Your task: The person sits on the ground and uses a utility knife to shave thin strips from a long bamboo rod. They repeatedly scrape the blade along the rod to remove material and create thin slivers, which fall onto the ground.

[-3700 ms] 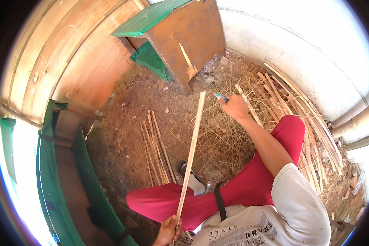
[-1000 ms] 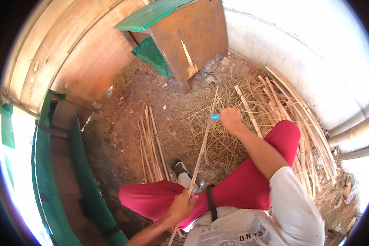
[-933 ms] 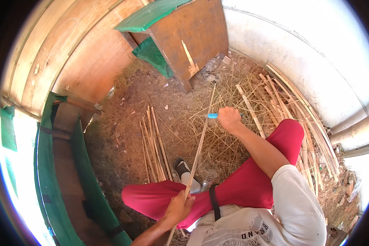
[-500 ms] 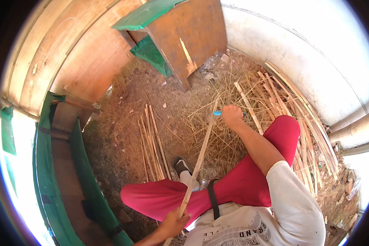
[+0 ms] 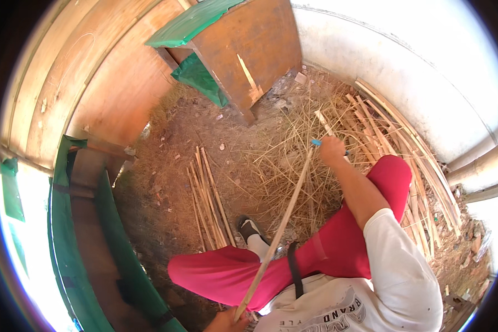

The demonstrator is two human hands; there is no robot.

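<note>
A long, thin bamboo strip (image 5: 282, 227) slants across my lap, from the lower edge up to the straw pile. My left hand (image 5: 227, 321) is closed around its near end, partly cut off by the lower edge. Out over the straw, my right hand (image 5: 332, 151) is closed on a slim blue tool (image 5: 316, 142). Its blue end sticks out left of the fist, at the strip's far tip, and a short bit shows on the right. The fist hides the rest, so its kind is unclear.
Thin shavings (image 5: 285, 166) lie heaped on the earth floor. More bamboo strips (image 5: 207, 193) lie left of my foot, and a larger stack (image 5: 420, 160) runs along the white wall. A wooden box with green covering (image 5: 249, 50) stands ahead; a green-edged frame (image 5: 88, 238) stands left.
My right hand has moved right and slightly outward with the blue tool, and the strip's far end has swung right. My left hand has slid lower, toward the bottom edge.
</note>
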